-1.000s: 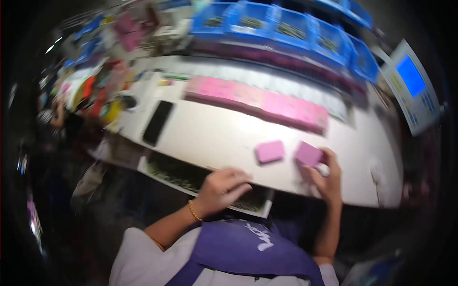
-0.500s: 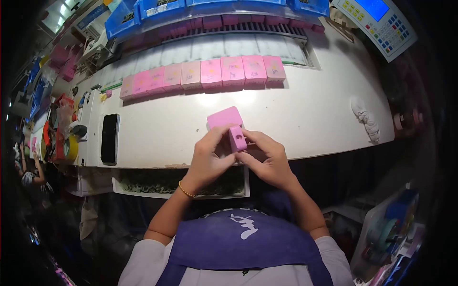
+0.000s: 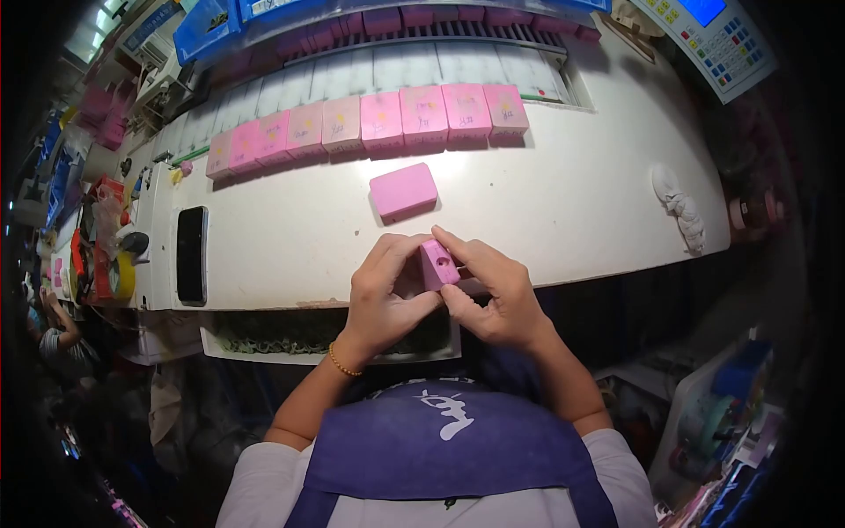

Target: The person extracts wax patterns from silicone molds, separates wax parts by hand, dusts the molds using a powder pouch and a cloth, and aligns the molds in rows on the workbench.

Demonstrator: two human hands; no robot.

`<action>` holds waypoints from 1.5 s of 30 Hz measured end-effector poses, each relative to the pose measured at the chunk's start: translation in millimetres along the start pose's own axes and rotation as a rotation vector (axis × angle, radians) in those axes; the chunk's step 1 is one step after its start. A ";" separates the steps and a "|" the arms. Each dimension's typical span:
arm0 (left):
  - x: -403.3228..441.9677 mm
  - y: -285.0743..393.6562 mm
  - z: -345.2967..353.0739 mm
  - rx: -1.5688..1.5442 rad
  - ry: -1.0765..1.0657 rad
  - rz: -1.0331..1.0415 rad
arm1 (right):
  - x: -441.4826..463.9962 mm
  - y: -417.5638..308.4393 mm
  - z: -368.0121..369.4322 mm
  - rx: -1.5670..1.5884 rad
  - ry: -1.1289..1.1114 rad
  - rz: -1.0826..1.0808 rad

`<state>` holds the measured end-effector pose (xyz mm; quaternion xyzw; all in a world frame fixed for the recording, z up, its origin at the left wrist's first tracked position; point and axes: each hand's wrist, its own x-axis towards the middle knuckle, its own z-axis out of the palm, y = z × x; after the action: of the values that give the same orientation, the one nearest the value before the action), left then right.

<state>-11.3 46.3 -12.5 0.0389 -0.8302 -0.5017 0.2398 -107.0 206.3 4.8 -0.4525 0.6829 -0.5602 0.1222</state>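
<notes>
Between my two hands is a small pink rubber mould [image 3: 439, 267], tilted up so that its narrow end with a round hole faces me. My left hand [image 3: 385, 286] grips its left side with fingers and thumb. My right hand [image 3: 493, 290] closes on the right side, index finger at the top and thumb near the bottom. Part of the mould is hidden by the fingers. Just beyond my hands, a second pink block [image 3: 403, 191] lies flat on the white table [image 3: 563, 202]. Farther back stands a row of several pink marked blocks [image 3: 381, 119].
A phone [image 3: 193, 255] lies at the left. A crumpled white cloth [image 3: 678, 209] is at the right, below a keypad device [image 3: 717, 48]. An open drawer [image 3: 264, 356] with green scraps sits under the table edge. Blue bins [image 3: 207, 31] line the back. Another person [image 3: 66, 330] is far left.
The view has shifted slightly. My hands and the held mould are now farther from the block on the table, which shows whole. The mould's holed end is turned more towards me.
</notes>
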 end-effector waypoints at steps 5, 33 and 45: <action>-3.2 3.1 0.5 0.000 0.016 0.016 | -2.7 2.7 -6.2 -0.037 -0.050 -0.074; 8.3 13.2 -30.8 -0.789 -0.211 -0.562 | 17.0 1.3 -23.7 -0.037 -0.066 0.397; 22.8 28.8 -15.1 -0.622 -0.265 -0.557 | 4.5 14.6 -16.2 -0.248 0.039 -0.152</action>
<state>-19.8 41.2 25.9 0.1224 -0.6209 -0.7742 -0.0129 -127.5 213.0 -0.9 -0.5039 0.7129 -0.4877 0.0092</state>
